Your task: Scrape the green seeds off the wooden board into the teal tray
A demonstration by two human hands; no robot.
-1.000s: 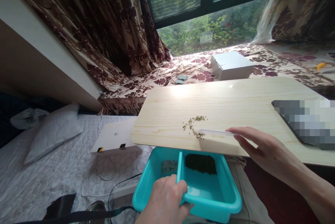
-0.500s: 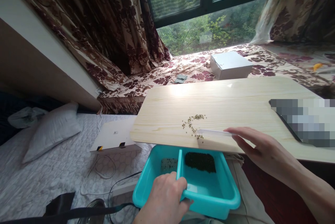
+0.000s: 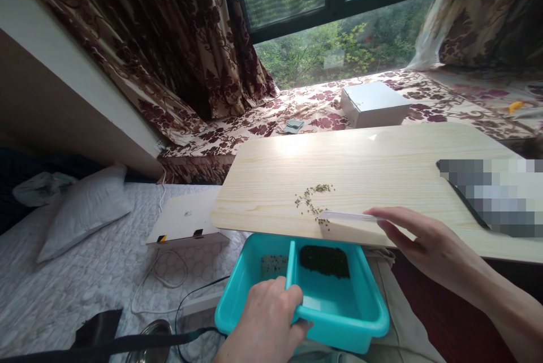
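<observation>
while the left hand (image 3: 271, 311) grips the tub (image 3: 339, 328), the right hand (image 3: 428, 245) pinches a strip (image 3: 350, 216), seemingly gathering granules (image 3: 323, 188), next needing low strokes.

The table (image 3: 394, 171) has a pale wood-grain top, rounded corners and a patch of glare near its far left edge. Directly on it lies a loose, curved scatter of greenish-brown granules (image 3: 322, 188), nearer the left end. Toward the right end rests 1 flat, dark-edged object (image 3: 492, 199), its surface blurred out. The quilted bed (image 3: 106, 278) carries 1 pillow (image 3: 87, 210), 1 white box (image 3: 182, 213) and a looped white cable (image 3: 185, 273). The floral-covered ledge (image 3: 254, 139) holds 1 pale grey box (image 3: 377, 100).
</observation>
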